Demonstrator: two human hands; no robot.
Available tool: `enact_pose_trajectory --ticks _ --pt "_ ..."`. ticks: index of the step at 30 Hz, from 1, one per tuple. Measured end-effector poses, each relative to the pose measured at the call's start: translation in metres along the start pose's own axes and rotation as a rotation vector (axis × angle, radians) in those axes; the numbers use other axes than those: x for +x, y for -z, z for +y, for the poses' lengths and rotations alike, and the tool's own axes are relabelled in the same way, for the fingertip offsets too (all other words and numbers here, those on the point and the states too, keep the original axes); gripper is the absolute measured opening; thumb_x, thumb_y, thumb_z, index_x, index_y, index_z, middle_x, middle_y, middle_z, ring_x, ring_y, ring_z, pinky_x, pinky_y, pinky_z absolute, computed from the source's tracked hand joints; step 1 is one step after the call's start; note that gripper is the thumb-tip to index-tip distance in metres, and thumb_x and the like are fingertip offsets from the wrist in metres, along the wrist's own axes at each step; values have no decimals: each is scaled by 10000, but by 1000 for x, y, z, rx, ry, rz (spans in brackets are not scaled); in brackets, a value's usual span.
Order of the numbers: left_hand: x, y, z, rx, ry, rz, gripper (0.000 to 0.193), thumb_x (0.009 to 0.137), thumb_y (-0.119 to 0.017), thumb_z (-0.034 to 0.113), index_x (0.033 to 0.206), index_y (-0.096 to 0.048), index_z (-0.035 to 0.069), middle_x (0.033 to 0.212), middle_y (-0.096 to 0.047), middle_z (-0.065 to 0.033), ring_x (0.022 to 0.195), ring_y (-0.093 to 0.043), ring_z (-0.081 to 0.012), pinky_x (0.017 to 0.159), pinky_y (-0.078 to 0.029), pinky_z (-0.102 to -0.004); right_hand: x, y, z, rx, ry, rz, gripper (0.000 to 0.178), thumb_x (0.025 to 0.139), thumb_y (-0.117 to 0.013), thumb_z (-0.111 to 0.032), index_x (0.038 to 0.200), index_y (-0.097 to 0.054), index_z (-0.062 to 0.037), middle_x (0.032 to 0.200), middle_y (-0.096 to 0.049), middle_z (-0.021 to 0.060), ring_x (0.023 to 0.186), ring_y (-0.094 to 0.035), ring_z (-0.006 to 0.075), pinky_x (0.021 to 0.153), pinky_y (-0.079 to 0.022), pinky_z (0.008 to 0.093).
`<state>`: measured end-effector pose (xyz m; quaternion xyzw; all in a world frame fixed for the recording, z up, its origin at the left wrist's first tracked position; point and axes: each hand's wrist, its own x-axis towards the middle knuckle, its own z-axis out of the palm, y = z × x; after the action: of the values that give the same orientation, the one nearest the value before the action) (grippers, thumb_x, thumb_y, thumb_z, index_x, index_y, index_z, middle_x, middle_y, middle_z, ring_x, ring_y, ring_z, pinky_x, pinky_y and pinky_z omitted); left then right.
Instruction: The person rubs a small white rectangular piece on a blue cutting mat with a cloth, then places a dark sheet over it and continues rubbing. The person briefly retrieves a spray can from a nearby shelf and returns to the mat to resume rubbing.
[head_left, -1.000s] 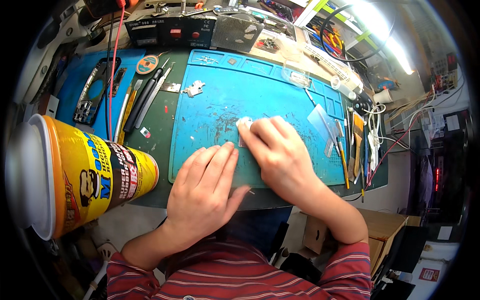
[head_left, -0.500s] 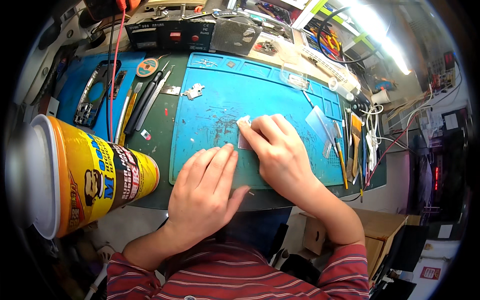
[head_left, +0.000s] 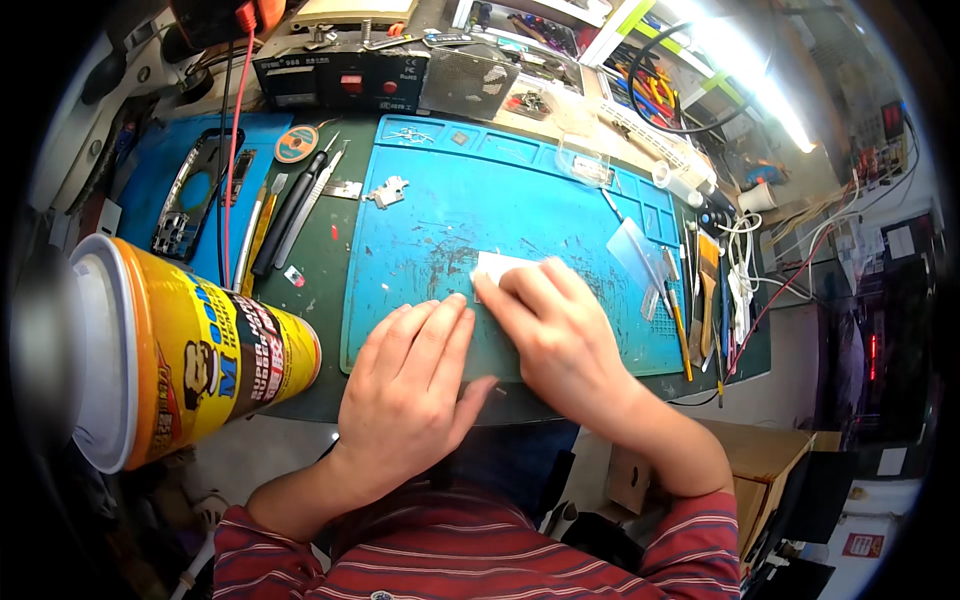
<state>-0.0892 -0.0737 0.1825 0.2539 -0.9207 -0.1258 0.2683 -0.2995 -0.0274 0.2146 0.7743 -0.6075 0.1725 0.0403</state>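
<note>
A blue work mat [head_left: 470, 215] covers the middle of the bench. My right hand [head_left: 560, 335] lies palm down on it, fingers pressing a small white sheet [head_left: 494, 265] flat; most of the sheet is hidden under the fingers. Beside it, my left hand [head_left: 410, 385] rests flat on the mat's near edge, fingers together, fingertips nearly touching the right hand. Whether it also touches the sheet is hidden.
A large yellow can [head_left: 190, 360] lies on its side at the left. Tweezers and pens [head_left: 290, 210] sit left of the mat, small metal parts [head_left: 388, 190] at its top left. Hand tools [head_left: 690, 300] line the right edge. Bench instruments [head_left: 340, 75] stand at the back.
Both hands stay pressed on the mat in nearly the same place; the right hand's fingers shifted slightly over the white sheet.
</note>
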Motion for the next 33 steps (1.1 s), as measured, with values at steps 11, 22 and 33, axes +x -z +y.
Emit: enact_pose_trajectory --ticks 11,22,33 --pt "-2 3 -2 -8 4 -16 649 869 -881 250 1429 -699 -23 1505 -665 -159 1367 -617 -352 1171 -496 -497 -2 -5 -4 -40 53 46 477 867 -685 -91 1316 -706 69 1036 -614 110 991 -627 266 858 -550 366" --pt "-1 2 0 -2 -4 -4 648 863 -883 247 1421 -700 -27 1501 -670 -157 1358 -621 -359 1164 -500 -500 -8 -1 -8 -10 8 29 522 822 -699 -31 1335 -717 64 1081 -640 123 989 -628 312 887 -557 407" --pt "1 0 -4 35 -21 2 641 863 -874 230 1431 -703 -13 1496 -678 -151 1357 -634 -355 1144 -505 -493 5 -13 1 -49 -17 79 404 854 -693 -111 1226 -706 48 1028 -612 120 971 -624 275 860 -552 377"
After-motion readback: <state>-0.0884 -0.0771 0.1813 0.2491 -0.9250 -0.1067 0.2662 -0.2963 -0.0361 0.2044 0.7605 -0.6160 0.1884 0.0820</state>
